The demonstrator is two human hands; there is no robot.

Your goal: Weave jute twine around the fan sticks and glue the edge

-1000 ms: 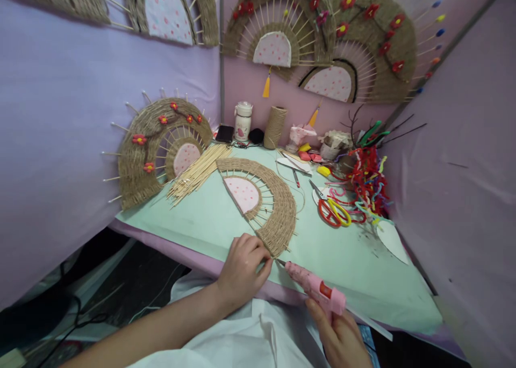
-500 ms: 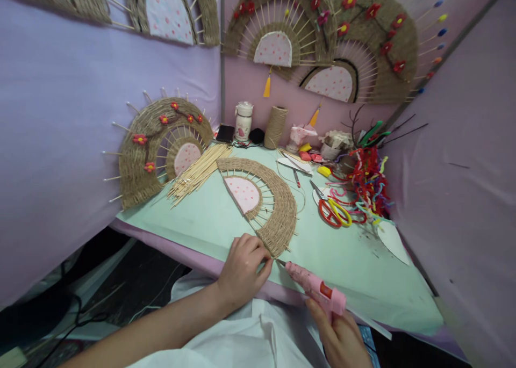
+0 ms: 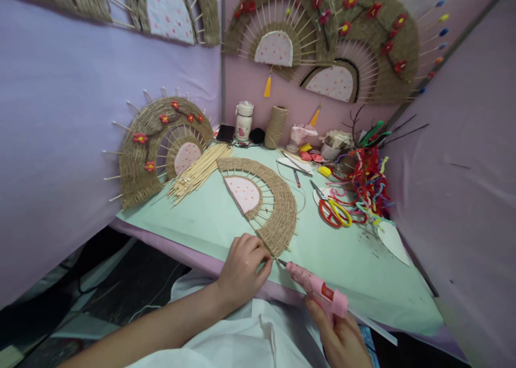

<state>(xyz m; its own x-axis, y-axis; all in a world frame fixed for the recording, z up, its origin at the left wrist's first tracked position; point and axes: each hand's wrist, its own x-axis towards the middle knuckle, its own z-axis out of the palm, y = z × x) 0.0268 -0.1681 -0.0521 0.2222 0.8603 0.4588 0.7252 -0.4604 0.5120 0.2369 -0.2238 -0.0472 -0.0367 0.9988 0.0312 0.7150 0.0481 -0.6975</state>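
Note:
A half-ring fan of twine wound over thin sticks point(image 3: 282, 212) lies flat on the pale green table, with a dotted half-round cloth piece point(image 3: 243, 194) at its centre. My left hand point(image 3: 245, 263) pinches the fan's near lower corner, close to the table's front edge. In my right hand point(image 3: 342, 336) is a pink glue gun point(image 3: 316, 287), gripped by its handle. Its metal nozzle points left and sits at that same corner, beside my left fingertips. Whether the nozzle touches the twine I cannot tell. A white glue stick point(image 3: 374, 327) juts from the gun's back.
Thin wooden sticks point(image 3: 201, 172) lie left of the fan, near a finished flowered fan point(image 3: 141, 158). Scissors point(image 3: 334, 212) and coloured pipe cleaners point(image 3: 371, 180) are on the right. A twine spool point(image 3: 276, 127) and a white bottle point(image 3: 243, 122) stand at the back.
The glue gun has shifted very slightly to the right, its nozzle still at the fan's corner. My left hand has stayed in place.

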